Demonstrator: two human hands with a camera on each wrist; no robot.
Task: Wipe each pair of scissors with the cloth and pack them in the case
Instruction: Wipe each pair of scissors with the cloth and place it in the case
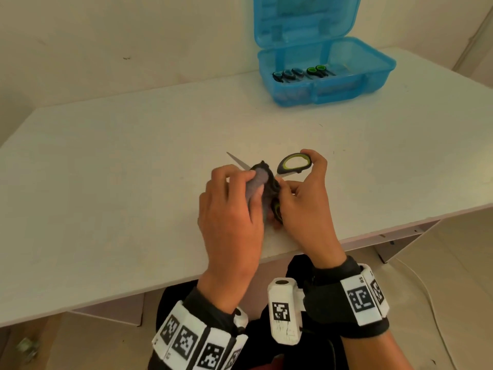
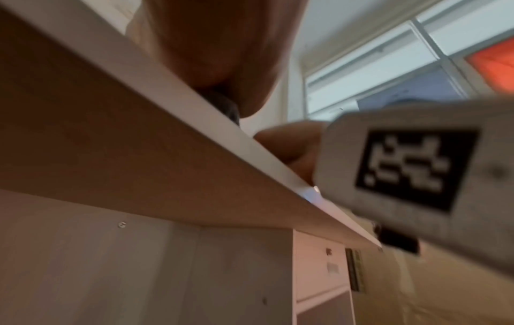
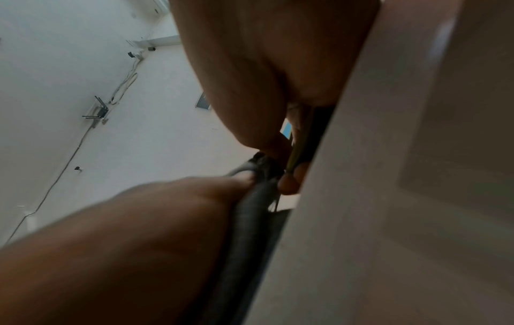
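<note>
Nearest the head camera, two wrists in marker bands are reaching over the worktop's (image 1: 112,161) front edge. Between them, a pair of scissors (image 1: 293,164) is lying open on the worktop near that edge, one blade tip pointing away to the left and one green-lined handle loop standing out to the right. The left hand (image 1: 229,209) is curling round a grey cloth (image 1: 257,180) and pressing it onto the blades near the pivot. The right hand (image 1: 306,201) is pinching the handles, fingertips hooked round the far loop and the rest closing on the near one. So the wiping step is under way on this pair.

Well apart, at the far right of the worktop, the blue case (image 1: 328,76) is standing with its lid up; several scissors are already lying side by side in it.

The next move probably calls for drawing the cloth out along each blade to the tip, closing the blades, and carrying the pair over to the case.
</note>
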